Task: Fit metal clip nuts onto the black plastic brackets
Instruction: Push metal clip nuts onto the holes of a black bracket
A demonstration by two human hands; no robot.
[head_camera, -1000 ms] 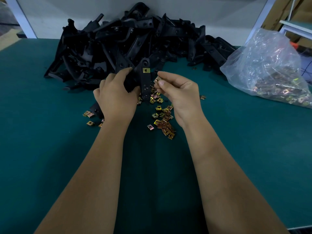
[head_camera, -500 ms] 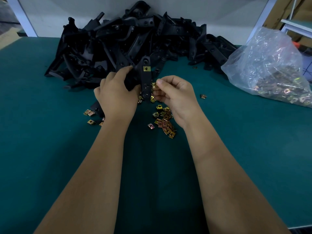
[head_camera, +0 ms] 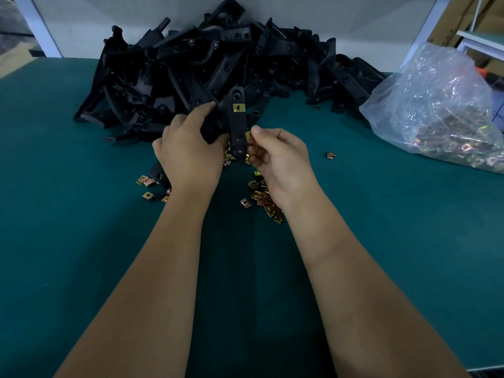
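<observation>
Both hands grip, left hand (head_camera: 191,156) holding bracket (head_camera: 237,124), right hand (head_camera: 278,159) fingers now pinching clip nut (head_camera: 248,135) against it

Matte black plastic brackets (head_camera: 218,64) heaped far, brassy gold metal clip nuts (head_camera: 266,200) near, teal green felt tabletop (head_camera: 68,227), clear crinkled plastic bag (head_camera: 441,105) right

Black plastic bracket (head_camera: 236,124), a flat strip with rounded ends, held upright in front of bracket pile (head_camera: 218,64); one brass-coloured clip nut (head_camera: 238,107) already seated near top end. Second clip nut (head_camera: 248,135) pinched at bracket's right edge, lower down, touching it. Loose clip nuts (head_camera: 266,200) scattered flat on counter below bracket, a few more (head_camera: 146,181) to lower left.
</observation>
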